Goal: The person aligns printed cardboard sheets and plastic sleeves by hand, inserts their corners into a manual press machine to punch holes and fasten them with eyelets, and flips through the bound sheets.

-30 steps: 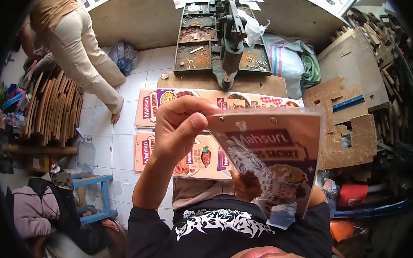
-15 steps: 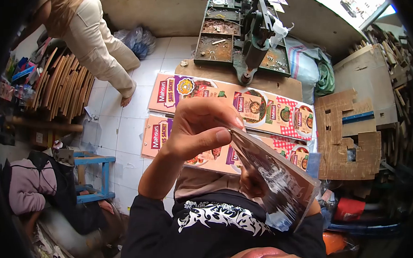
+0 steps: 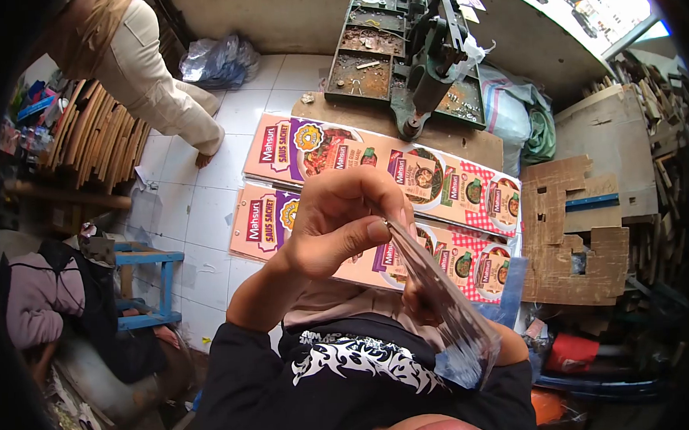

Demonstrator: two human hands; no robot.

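My left hand [image 3: 345, 226] pinches the upper corner of a glossy plastic-covered card [image 3: 448, 295] between thumb and fingers. The card is tilted nearly edge-on, and glare covers much of its face. Partly hidden at its left edge, my right hand [image 3: 423, 302] has its fingers curled against it. Beyond my hands lie two rows of printed "Mahsuri Saus Sachet" cards, an upper stack [image 3: 322, 150] and a lower stack [image 3: 262, 222]. The lower one is partly covered by my left hand and the held card.
A green hand press [image 3: 431, 88] stands on a board beside a compartment tray [image 3: 361, 60] of small parts. To the left are a person in light trousers [image 3: 150, 77], wooden strips [image 3: 99, 137] and a blue stool [image 3: 150, 256]. Cut cardboard [image 3: 572, 236] lies right.
The held card has turned from showing its printed face to nearly edge-on. My left hand still pinches it. The view has shifted, and more of the card stacks shows.
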